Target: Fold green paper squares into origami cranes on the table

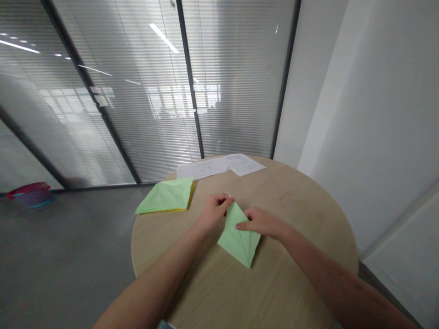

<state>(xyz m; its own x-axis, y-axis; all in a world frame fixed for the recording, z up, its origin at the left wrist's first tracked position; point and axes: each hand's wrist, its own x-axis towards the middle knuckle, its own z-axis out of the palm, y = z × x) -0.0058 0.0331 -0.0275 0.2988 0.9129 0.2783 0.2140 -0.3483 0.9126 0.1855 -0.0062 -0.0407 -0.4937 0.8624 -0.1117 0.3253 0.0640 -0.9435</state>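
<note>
A folded sheet of light green paper is held just over the middle of the round table, its creases running down to a lower corner. My left hand pinches its upper tip between thumb and fingers. On the paper's right edge, my right hand grips with the thumb lying on top and the fingers behind, partly hidden. Left of my hands, a stack of green paper with yellow sheets beneath lies at the table's edge.
White sheets, one with printed lines, lie at the far side of the round wooden table. Beyond stands a glass partition with blinds. A white wall rises on the right. A red and blue basket sits on the floor.
</note>
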